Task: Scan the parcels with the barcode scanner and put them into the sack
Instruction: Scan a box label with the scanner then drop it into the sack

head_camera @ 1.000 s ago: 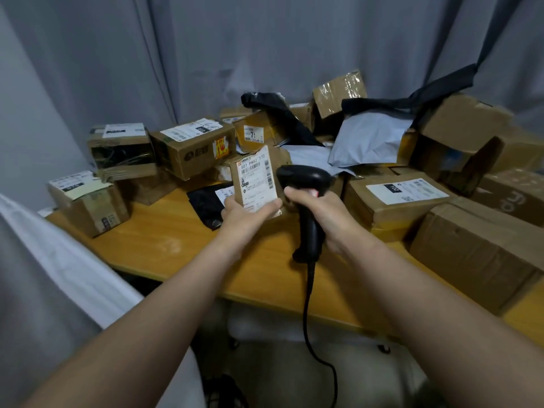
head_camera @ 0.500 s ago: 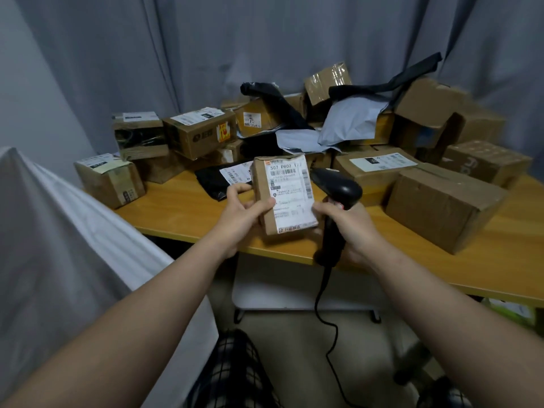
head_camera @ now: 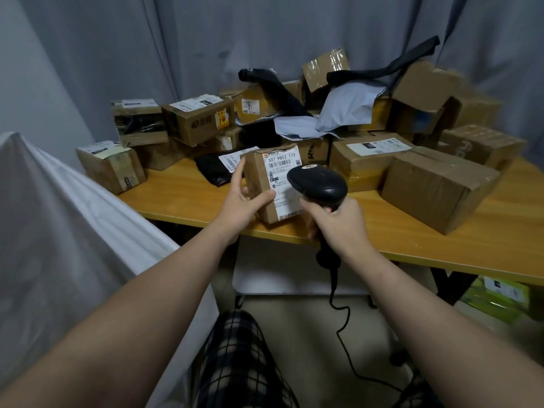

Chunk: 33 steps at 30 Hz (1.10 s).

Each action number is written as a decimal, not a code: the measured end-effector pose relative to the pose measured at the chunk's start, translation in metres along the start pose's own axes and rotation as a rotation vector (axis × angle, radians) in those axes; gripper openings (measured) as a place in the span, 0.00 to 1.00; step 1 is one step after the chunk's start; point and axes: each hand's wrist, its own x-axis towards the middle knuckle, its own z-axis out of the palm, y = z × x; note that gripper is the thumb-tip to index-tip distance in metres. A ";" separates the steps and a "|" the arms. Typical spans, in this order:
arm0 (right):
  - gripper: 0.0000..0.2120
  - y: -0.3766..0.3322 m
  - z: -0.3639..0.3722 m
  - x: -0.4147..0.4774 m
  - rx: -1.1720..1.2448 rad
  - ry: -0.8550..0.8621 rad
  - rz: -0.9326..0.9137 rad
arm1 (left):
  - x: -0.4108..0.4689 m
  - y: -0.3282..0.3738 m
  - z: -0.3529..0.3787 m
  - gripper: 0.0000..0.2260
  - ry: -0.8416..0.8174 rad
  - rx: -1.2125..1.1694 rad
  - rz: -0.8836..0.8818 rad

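Observation:
My left hand point(head_camera: 243, 198) grips a small brown cardboard parcel point(head_camera: 262, 184) by its left side, its white barcode label turned toward me, above the table's front edge. My right hand point(head_camera: 335, 222) holds the black barcode scanner point(head_camera: 318, 184) by its handle, the head lying over the label's right part. The scanner's black cable point(head_camera: 343, 316) hangs down toward the floor. A white sack point(head_camera: 59, 231) fills the left side of the view, below and left of the parcel.
A wooden table point(head_camera: 441, 242) carries several cardboard parcels, among them a large plain box point(head_camera: 438, 187) at right, a labelled box point(head_camera: 365, 160), small boxes point(head_camera: 112, 166) at left, and black and grey mailer bags point(head_camera: 338, 113). Grey curtains hang behind. A green box point(head_camera: 494, 295) sits under the table.
The scanner head has swung up over the parcel's label. The parcel stays in my left hand. The view has shifted slightly back and down.

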 end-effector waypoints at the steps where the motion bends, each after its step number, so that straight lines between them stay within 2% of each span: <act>1: 0.12 -0.002 0.001 0.001 0.004 -0.003 0.010 | 0.001 0.000 0.000 0.40 0.003 -0.006 -0.002; 15: 0.07 -0.021 0.010 0.007 0.007 -0.006 0.114 | 0.022 -0.002 -0.017 0.42 0.014 0.065 0.006; 27: 0.10 -0.016 -0.002 -0.008 0.064 -0.008 0.084 | 0.016 -0.004 -0.009 0.42 0.054 0.041 0.044; 33: 0.06 -0.024 0.018 -0.009 0.082 -0.075 0.030 | -0.014 0.008 -0.021 0.40 0.051 0.030 0.126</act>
